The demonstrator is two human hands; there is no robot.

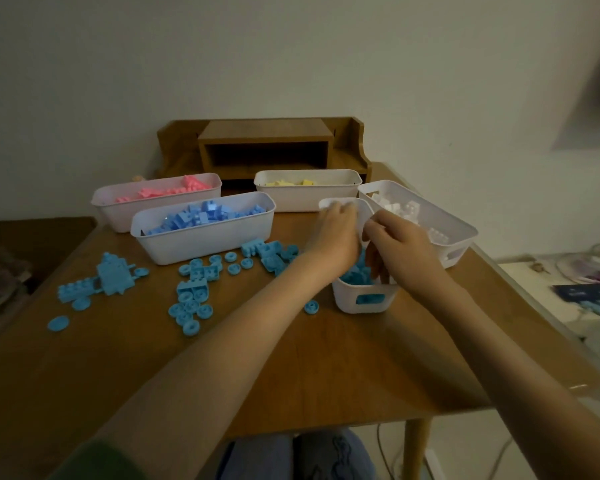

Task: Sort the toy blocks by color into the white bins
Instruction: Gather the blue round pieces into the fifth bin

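Blocks (pixel 191 289), all blue and many of them wheel-shaped, lie scattered on the wooden table (pixel 309 368), not yet binned. Pink, blue, yellow and white pieces already fill four white bins (pixel 201 244). Both hands reach into a smaller bin (pixel 362 299) of blue pieces; the left hand (pixel 336 233) and right hand (pixel 400 252) are curled, their hold hidden.

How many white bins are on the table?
5: pink-block bin back left, blue-block bin before it, yellow-block bin back centre, white-block bin right, small bin under both hands.
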